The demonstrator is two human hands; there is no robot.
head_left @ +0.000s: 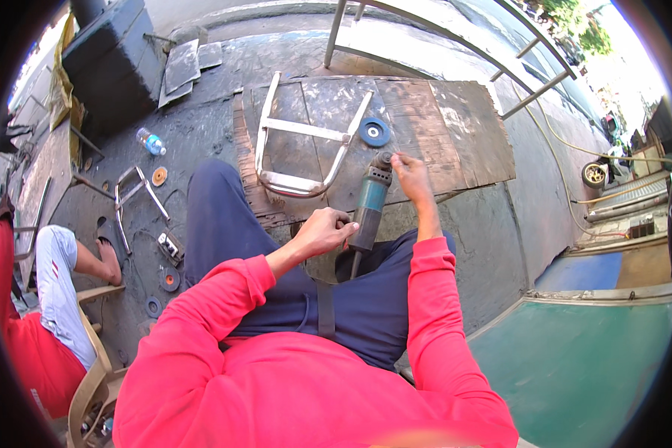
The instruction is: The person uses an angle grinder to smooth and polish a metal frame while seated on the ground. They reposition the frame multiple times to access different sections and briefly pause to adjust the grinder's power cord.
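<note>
An angle grinder (372,200) with a teal and dark body lies between my legs, its head pointing away from me. My left hand (325,231) is closed at the lower, dark part of its body, thumb along the side. At the grinder's head my right hand (413,179) has its fingers pinched together against the spindle end. Just beyond the head, a blue abrasive disc (375,132) rests flat on a worn wooden board (463,134). Left of the disc, a bent metal tube frame (304,128) with crossbars lies on the same board.
At the left sits another person (33,351) in red. On the ground nearby are a water bottle (151,142), a smaller tube frame (121,213) and several loose discs. A metal railing (455,37) stands beyond the board; a green panel (575,358) is at the right.
</note>
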